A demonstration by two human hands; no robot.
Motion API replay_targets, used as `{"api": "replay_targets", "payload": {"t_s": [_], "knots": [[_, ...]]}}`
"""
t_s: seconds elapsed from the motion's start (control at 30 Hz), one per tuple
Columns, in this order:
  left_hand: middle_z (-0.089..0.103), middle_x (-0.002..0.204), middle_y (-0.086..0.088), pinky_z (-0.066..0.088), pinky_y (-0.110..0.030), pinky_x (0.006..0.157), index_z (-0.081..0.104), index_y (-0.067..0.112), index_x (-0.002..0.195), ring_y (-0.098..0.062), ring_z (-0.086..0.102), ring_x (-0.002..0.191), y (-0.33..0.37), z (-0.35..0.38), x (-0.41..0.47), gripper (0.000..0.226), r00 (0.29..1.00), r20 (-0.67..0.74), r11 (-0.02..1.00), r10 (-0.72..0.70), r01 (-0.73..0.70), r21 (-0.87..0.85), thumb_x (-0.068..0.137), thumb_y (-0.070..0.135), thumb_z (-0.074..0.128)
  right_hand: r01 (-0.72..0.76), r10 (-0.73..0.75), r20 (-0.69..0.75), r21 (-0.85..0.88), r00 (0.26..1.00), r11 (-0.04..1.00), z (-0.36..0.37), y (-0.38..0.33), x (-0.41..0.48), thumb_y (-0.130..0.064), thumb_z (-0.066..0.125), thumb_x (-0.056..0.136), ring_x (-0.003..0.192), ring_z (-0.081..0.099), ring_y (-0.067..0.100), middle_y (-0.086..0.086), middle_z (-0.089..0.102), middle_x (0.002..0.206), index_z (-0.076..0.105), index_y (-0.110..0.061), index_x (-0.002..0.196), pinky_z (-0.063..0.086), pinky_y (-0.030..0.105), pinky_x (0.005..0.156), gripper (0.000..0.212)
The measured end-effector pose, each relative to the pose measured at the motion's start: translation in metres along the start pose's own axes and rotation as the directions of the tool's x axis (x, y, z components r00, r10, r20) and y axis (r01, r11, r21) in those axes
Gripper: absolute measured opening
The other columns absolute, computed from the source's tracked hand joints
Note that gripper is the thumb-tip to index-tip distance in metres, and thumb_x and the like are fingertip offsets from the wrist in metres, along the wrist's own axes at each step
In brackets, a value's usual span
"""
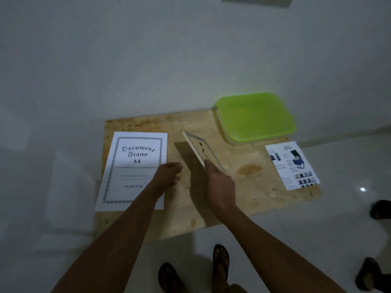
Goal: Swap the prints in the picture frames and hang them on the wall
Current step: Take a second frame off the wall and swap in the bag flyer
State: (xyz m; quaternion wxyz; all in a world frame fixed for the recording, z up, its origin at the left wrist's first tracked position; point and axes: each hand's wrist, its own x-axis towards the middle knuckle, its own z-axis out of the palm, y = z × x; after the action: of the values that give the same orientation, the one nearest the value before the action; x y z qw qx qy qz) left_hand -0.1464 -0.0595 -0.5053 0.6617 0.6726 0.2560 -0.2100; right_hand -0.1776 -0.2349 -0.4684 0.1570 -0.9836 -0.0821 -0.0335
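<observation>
plywood board (249, 193) lies under both your hands. your right hand (220, 185) grips the near corner of the picture frame (200, 148), tilting it up on edge. your left hand (169, 174) hangs loosely curled, holding nothing, over the right edge of the "document frame a4" print (135, 166). further right sit a leaflet (292, 166) and a green-lidded box (256, 117).

The plywood bench (254, 187) carries a printed sheet (127, 176) at left, a green-lidded box (254, 117) at the rear and a leaflet (292, 166) at right.
</observation>
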Motion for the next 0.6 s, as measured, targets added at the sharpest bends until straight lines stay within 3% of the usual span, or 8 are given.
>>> {"api": "replay_targets", "payload": {"t_s": [0.07,0.13,0.2,0.23,0.3,0.4,0.5,0.6], "knots": [[0.058,0.134,-0.007,0.047,-0.03,0.079,0.053,0.016,0.139,-0.025,0.06,0.112,0.016,0.006,-0.006,0.043,0.999,0.053,1.0,0.01,-0.011,0.006,0.1,0.035,0.055,-0.054,0.082,-0.138,0.198,0.987,0.979,-0.013,0.002,0.006,-0.002,0.054,0.086,0.082,0.069,0.034,0.011,0.073,0.101,0.053,-0.017,0.141,0.049,0.036,0.066,0.057],[0.052,0.142,-0.007,0.046,-0.036,0.092,0.045,0.018,0.145,-0.028,0.054,0.124,0.033,0.01,-0.01,0.051,0.997,0.078,0.999,0.028,-0.029,0.015,0.101,0.043,0.049,-0.02,0.163,-0.279,0.453,0.946,0.891,-0.029,-0.003,0.011,-0.003,0.052,0.085,0.069,0.065,0.023,0.004,0.072,0.083,0.062,-0.016,0.132,0.043,0.027,0.06,0.05],[0.05,0.147,-0.012,0.042,-0.044,0.104,0.046,0.016,0.144,-0.033,0.051,0.131,0.055,0.012,-0.013,0.054,0.992,0.103,0.997,0.076,-0.073,-0.032,0.102,0.049,0.044,0.052,0.226,-0.339,0.646,0.913,0.761,-0.049,-0.011,0.016,-0.008,0.05,0.088,0.069,0.063,0.01,-0.006,0.069,0.084,0.067,-0.016,0.127,0.046,0.025,0.063,0.043],[0.055,0.142,-0.012,0.042,-0.044,0.106,0.052,0.014,0.138,-0.032,0.054,0.128,0.067,0.013,-0.014,0.05,0.985,0.125,0.991,0.12,-0.111,-0.079,0.103,0.049,0.04,0.072,0.258,-0.337,0.722,0.905,0.688,-0.057,-0.014,0.02,-0.009,0.051,0.09,0.079,0.067,0.007,-0.007,0.072,0.093,0.067,-0.016,0.127,0.052,0.028,0.067,0.04],[0.067,0.127,-0.006,0.047,-0.038,0.101,0.063,0.019,0.123,-0.022,0.063,0.116,0.093,0.014,-0.02,0.042,0.965,0.157,0.964,0.211,-0.179,-0.195,0.106,0.045,0.035,0.099,0.296,-0.327,0.803,0.897,0.587,-0.074,-0.019,0.026,-0.009,0.053,0.094,0.099,0.07,0.01,-0.005,0.074,0.108,0.067,-0.016,0.128,0.059,0.038,0.082,0.037],[0.07,0.123,-0.003,0.048,-0.037,0.102,0.063,0.019,0.127,-0.02,0.066,0.113,0.128,0.015,-0.026,0.041,0.943,0.162,0.934,0.289,-0.241,-0.263,0.106,0.043,0.038,0.164,0.282,-0.356,0.832,0.891,0.53,-0.093,-0.023,0.035,-0.008,0.055,0.095,0.108,0.069,0.014,-0.002,0.074,0.114,0.067,-0.014,0.129,0.059,0.04,0.089,0.036],[0.074,0.112,-0.007,0.057,-0.03,0.081,0.069,0.014,0.117,-0.017,0.072,0.094,0.152,0.013,-0.035,0.03,0.947,0.076,0.92,0.313,-0.282,-0.271,0.105,0.03,0.047,0.212,0.295,-0.378,0.858,0.878,0.468,-0.114,-0.024,0.044,0.002,0.057,0.093,0.087,0.07,0.02,-0.001,0.074,0.094,0.073,-0.022,0.109,0.058,0.037,0.075,0.034],[0.074,0.109,-0.011,0.058,-0.03,0.072,0.069,0.01,0.113,-0.017,0.072,0.086,0.165,0.009,-0.041,0.025,0.942,0.04,0.9,0.335,-0.307,-0.309,0.103,0.023,0.05,0.225,0.322,-0.374,0.881,0.87,0.417,-0.13,-0.021,0.052,0.008,0.057,0.088,0.076,0.068,0.023,0.002,0.072,0.082,0.074,-0.021,0.094,0.056,0.039,0.067,0.034]]}}
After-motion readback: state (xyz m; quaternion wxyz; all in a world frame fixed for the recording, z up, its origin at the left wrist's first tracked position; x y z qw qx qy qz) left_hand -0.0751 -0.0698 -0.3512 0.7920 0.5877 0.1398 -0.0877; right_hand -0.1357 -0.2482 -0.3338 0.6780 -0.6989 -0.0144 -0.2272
